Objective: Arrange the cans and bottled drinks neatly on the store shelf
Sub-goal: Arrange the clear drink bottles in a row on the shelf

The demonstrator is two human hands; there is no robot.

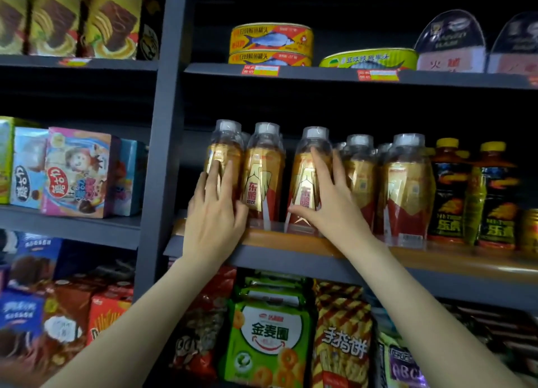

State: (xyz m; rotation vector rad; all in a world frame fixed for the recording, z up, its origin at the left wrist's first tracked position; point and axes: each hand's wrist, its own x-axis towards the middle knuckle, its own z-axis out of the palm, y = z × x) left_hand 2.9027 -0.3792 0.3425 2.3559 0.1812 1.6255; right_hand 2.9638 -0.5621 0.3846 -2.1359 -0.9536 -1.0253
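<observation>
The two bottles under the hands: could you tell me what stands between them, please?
In the head view, one gold-labelled bottle stands between them, untouched by the right hand; the left hand's thumb reaches it.

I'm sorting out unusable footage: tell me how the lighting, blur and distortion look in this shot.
Head view: shelf recesses behind the gold bottles fall into near-black shadow; the snack boxes at left and packets at the edges are soft; wide-angle bowing tilts the shelf edge; both hands stay fairly sharp.
</observation>
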